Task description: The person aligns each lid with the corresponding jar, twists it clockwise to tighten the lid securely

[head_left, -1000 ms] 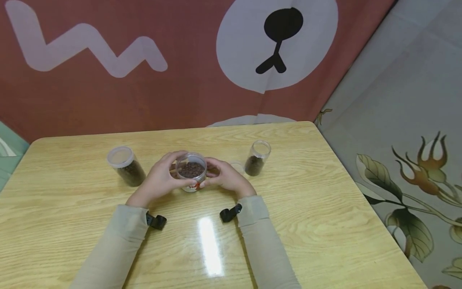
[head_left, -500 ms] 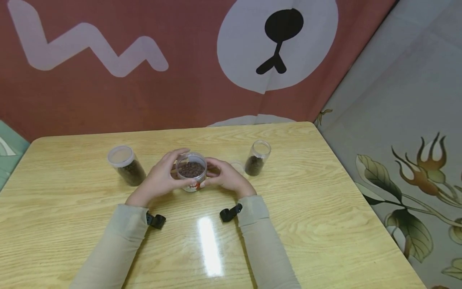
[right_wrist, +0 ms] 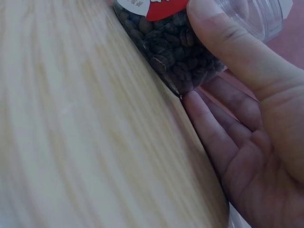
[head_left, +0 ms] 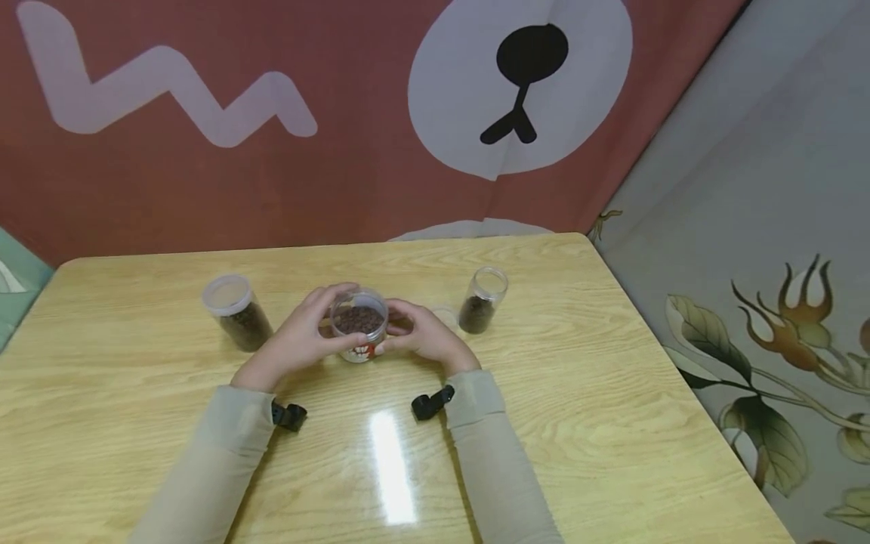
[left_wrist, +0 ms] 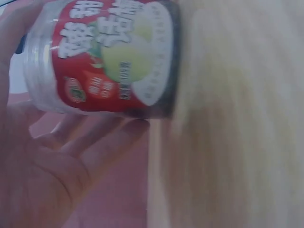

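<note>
A clear plastic jar [head_left: 359,353] stands on the table between both hands, its mouth uncovered. Dark brown beans [right_wrist: 173,45], like coffee beans, fill part of it. A red label with white characters and a pale fruit shows on its wall in the left wrist view. My left hand [head_left: 297,332] holds the jar's left side, thumb at the front near the rim. From the other side my right hand [head_left: 424,331] grips it, with the thumb [right_wrist: 237,45] across the label and the fingers behind.
A capped jar [head_left: 246,325] of dark contents stands left of the left hand. Right of the right hand is a narrower uncovered jar [head_left: 476,313], part full of dark pieces. Beside it a clear disc, perhaps a lid [head_left: 445,316], lies on the wooden table [head_left: 578,408].
</note>
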Demonstrator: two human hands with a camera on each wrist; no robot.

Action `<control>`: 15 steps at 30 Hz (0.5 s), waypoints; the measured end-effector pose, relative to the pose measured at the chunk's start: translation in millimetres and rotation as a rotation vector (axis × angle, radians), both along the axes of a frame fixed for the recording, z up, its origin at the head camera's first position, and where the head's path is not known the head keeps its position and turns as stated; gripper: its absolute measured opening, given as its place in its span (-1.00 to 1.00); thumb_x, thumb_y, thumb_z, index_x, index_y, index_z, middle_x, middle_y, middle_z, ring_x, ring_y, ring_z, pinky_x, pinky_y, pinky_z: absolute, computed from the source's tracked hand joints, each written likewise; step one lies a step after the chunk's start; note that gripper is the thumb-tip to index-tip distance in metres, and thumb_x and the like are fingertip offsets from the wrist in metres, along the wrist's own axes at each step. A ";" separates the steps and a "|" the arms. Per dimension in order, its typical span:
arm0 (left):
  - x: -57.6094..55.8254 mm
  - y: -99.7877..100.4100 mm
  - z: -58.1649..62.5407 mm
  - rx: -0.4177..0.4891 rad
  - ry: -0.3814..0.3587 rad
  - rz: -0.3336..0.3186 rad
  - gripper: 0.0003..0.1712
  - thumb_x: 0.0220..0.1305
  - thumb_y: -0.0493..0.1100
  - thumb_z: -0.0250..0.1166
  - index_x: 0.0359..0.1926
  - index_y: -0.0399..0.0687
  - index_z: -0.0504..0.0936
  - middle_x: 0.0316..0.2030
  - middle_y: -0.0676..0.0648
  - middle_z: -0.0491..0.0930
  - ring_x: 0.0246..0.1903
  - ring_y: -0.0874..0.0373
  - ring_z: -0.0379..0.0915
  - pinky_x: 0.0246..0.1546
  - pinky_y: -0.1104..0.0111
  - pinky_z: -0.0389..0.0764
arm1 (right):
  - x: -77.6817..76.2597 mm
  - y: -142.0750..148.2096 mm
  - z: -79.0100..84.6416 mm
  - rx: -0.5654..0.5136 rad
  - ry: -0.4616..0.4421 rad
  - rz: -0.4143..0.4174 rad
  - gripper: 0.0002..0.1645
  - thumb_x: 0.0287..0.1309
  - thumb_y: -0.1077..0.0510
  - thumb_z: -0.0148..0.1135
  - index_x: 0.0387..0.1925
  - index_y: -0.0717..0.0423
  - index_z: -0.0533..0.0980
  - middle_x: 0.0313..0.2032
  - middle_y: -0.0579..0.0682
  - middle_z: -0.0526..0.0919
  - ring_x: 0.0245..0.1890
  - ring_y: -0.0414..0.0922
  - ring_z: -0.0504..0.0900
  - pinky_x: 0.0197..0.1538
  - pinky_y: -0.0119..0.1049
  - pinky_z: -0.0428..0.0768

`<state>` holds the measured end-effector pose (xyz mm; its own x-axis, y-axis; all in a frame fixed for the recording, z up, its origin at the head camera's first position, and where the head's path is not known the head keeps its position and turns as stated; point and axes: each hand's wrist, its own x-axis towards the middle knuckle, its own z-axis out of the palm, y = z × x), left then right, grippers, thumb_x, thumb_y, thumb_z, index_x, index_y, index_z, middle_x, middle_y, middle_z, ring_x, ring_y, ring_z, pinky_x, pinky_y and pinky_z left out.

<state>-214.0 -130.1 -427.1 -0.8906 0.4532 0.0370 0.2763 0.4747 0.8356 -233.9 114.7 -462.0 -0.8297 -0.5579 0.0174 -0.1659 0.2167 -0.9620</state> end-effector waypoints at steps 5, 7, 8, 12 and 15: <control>0.5 -6.1 8.8 -0.111 0.066 -0.024 0.03 0.23 0.24 0.43 0.57 0.10 0.14 0.45 -0.24 0.17 0.34 -0.26 0.24 0.23 -0.24 0.44 | 2.4 -4.2 0.1 -0.007 -0.012 -0.015 -0.18 0.08 0.35 0.50 0.39 0.14 0.41 0.29 0.09 0.52 0.28 0.01 0.52 0.31 -0.34 0.48; 0.0 -7.9 15.0 -0.153 0.111 -0.029 0.01 0.23 0.27 0.42 0.56 0.08 0.18 0.47 -0.21 0.16 0.38 -0.27 0.19 0.27 -0.29 0.34 | 2.8 -4.2 0.0 -0.005 -0.018 -0.019 -0.19 0.08 0.34 0.50 0.38 0.13 0.42 0.28 0.07 0.53 0.27 -0.01 0.53 0.31 -0.34 0.48; -0.6 -8.2 18.6 -0.167 0.135 -0.035 0.00 0.23 0.27 0.42 0.55 0.07 0.21 0.48 -0.20 0.16 0.40 -0.26 0.17 0.29 -0.30 0.30 | 3.0 -3.9 0.1 -0.004 -0.018 -0.020 -0.19 0.08 0.33 0.50 0.38 0.13 0.42 0.28 0.07 0.53 0.27 -0.01 0.53 0.31 -0.34 0.48; -3.8 -5.6 32.0 -0.236 0.248 -0.095 -0.06 0.22 0.26 0.43 0.49 -0.03 0.34 0.45 -0.18 0.25 0.43 -0.22 0.14 0.35 -0.25 0.25 | 3.7 -2.2 1.5 0.002 -0.013 -0.021 -0.20 0.10 0.33 0.50 0.38 0.11 0.42 0.30 0.04 0.52 0.29 -0.04 0.52 0.31 -0.33 0.49; -6.5 -2.1 35.7 -0.291 0.316 -0.151 -0.10 0.20 0.22 0.47 0.45 -0.06 0.40 0.41 -0.19 0.33 0.41 -0.21 0.17 0.37 -0.19 0.26 | 3.6 -2.0 1.9 -0.002 -0.008 -0.015 -0.20 0.11 0.33 0.49 0.38 0.11 0.42 0.30 0.03 0.51 0.30 -0.04 0.51 0.31 -0.32 0.49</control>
<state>-220.5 -132.3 -391.4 -0.7790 0.6093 0.1479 0.5807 0.6122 0.5367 -230.3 112.7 -460.0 -0.8384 -0.5449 0.0121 -0.1552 0.2174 -0.9637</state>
